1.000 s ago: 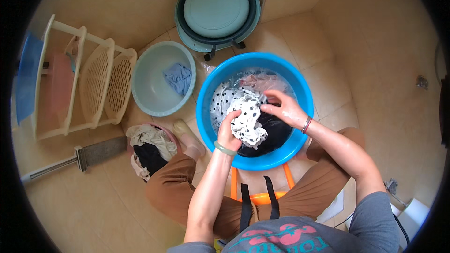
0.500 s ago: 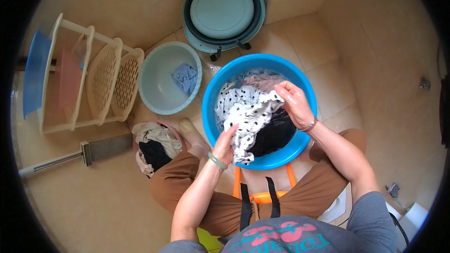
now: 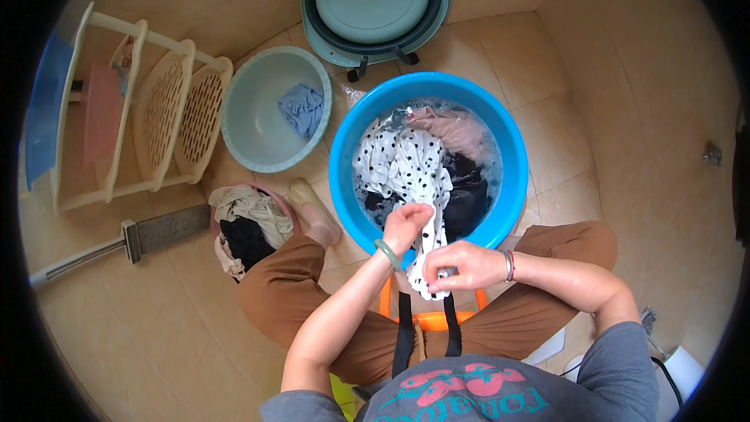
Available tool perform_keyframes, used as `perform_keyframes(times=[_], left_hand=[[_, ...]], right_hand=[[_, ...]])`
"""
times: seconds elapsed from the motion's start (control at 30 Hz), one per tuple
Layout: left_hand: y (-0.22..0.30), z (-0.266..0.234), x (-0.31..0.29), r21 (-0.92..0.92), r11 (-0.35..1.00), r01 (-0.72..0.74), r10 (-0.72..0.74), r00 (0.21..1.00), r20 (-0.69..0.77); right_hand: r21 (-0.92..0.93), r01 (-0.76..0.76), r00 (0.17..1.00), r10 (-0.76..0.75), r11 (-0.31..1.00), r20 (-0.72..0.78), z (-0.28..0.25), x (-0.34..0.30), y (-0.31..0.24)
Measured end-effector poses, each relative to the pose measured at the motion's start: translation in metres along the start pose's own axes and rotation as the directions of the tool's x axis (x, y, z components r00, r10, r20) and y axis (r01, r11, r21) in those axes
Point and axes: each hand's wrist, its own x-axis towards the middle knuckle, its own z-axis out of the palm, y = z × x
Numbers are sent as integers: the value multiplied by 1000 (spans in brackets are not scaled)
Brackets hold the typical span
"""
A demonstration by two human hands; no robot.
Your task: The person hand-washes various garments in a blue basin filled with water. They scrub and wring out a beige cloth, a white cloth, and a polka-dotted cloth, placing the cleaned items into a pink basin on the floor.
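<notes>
A: ok so what did we just change with the spotted cloth (image 3: 401,158)?

B: we've pulled one end toward us. Half a second ago our right hand (image 3: 473,265) was up over the basin, lifting a corner; now it's down just past the near rim, fingers curled in on that end.

A: and our left hand (image 3: 406,228)?

B: pinching the same strip a bit farther in, thumb and fingers pressed together. So both hands are on it, right by each other.

A: is it out of the water then?

B: nope, just the near end. The rest is spread in the blue basin (image 3: 513,168), next to the black cloth (image 3: 467,197) and the pink cloth (image 3: 457,131). We'd say it's a narrow strip we're working now, not the whole bundle, and most of the piece hasn't been handled out of the suds yet.
</notes>
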Motion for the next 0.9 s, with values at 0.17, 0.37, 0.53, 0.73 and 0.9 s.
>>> perform_keyframes(times=[0.17, 0.37, 0.53, 0.73, 0.9], left_hand=[[25, 20, -7, -63, 921, -384, 364, 908, -206], [17, 75, -45, -76, 897, -435, 442, 887, 136], [17, 63, -23, -330, 910, -251, 245, 968, -60], [21, 27, 33, 93, 992, -85, 92, 993, -73], [32, 25, 42, -4, 960, -281, 278, 952, -130]], right_hand=[[334, -329, 697, 466, 883, -545, -32, 11, 41], [588, -129, 635, 522, 799, -569, -50, 19, 51], [452, 186, 576, 276, 873, -769, -64, 17, 63], [732, 328, 836, 177, 598, -519, -57, 19, -10], [836, 241, 915, 171, 493, -365, -67, 6, -15]])
